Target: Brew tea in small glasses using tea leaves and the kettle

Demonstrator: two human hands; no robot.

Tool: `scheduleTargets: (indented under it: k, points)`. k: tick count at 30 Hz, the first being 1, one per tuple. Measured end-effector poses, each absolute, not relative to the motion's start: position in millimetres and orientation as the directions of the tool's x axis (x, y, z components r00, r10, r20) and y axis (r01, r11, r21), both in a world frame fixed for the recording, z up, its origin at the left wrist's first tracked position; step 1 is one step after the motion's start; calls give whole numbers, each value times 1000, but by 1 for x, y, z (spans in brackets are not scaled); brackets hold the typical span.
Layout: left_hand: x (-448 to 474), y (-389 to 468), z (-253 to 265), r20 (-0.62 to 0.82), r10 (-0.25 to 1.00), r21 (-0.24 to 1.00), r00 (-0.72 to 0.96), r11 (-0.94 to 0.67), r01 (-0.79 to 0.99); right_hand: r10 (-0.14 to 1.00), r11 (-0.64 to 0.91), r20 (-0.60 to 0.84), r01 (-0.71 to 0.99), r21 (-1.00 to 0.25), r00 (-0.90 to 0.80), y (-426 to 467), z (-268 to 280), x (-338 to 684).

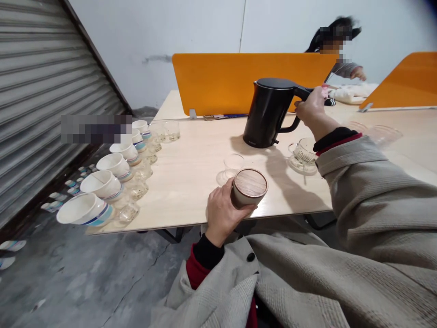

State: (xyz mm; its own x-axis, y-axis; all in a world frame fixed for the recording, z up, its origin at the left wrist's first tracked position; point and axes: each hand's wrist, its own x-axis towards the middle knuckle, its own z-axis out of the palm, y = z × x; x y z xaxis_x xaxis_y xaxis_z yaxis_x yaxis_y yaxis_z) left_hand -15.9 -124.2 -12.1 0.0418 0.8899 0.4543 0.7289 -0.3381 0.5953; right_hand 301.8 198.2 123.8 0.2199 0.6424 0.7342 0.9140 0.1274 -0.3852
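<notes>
My right hand (313,109) grips the handle of a black electric kettle (268,114), whose lid is closed. The kettle is slightly tilted, and I cannot tell whether its base touches the table. Near the front edge, my left hand (223,207) is wrapped round a pale canister with a wooden lid (251,183). Just behind the canister sits a clear glass dish or lid (232,164). Below my right wrist stands a glass cup (303,152) on a glass saucer, with small dark bits or markings on it.
Several white paper cups (114,165) line the table's left edge, with small glass cups (138,184) holding dark bits beside them. Orange dividers (211,82) stand at the back. Beyond them is another person (344,68). More clear glassware (384,134) lies at right.
</notes>
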Motion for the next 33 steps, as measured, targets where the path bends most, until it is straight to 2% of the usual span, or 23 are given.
scheduleTargets:
  k: [3, 5, 7, 9, 10, 12, 14, 16, 20, 25, 28, 33]
  points:
    - [-16, -125, -12, 456, 889, 587, 37, -332, 738, 758, -121, 502, 846, -519, 416, 182, 134, 292]
    - [-15, -125, -12, 456, 889, 585, 30, -325, 743, 802, -247, 358, 812, -529, 478, 166, 143, 284]
    - [-15, -125, -12, 458, 889, 582, 24, -320, 748, 829, -264, 316, 821, -505, 461, 145, 151, 278]
    - [-15, -125, -13, 459, 888, 576, 22, -316, 754, 817, -164, 418, 855, -491, 397, 118, 153, 272]
    - [-15, -125, -13, 459, 888, 573, 22, -315, 757, 784, -70, 515, 874, -481, 347, 101, 151, 269]
    - [-16, -126, -13, 462, 887, 567, 23, -316, 761, 709, 214, 690, 888, -407, 146, 60, 141, 262]
    - [-16, -126, -14, 470, 882, 564, 21, -318, 762, 683, 437, 728, 828, -352, -51, 13, 123, 252]
    - [-16, -126, -14, 481, 877, 564, 17, -324, 760, 712, 539, 687, 741, -399, -148, -31, 101, 240]
    - [-16, -128, -14, 485, 874, 564, 15, -326, 758, 771, 618, 541, 601, -507, -337, -83, 67, 214]
    - [-21, -131, -18, 478, 878, 570, 20, -327, 754, 725, 687, 435, 602, -406, -534, -93, 53, 177]
    - [-24, -134, -18, 467, 883, 571, 51, -345, 745, 738, 672, 404, 648, -358, -541, -95, 52, 157]
    - [-24, -135, -15, 461, 885, 583, 68, -360, 728, 770, 618, 431, 719, -318, -471, -102, 48, 140]
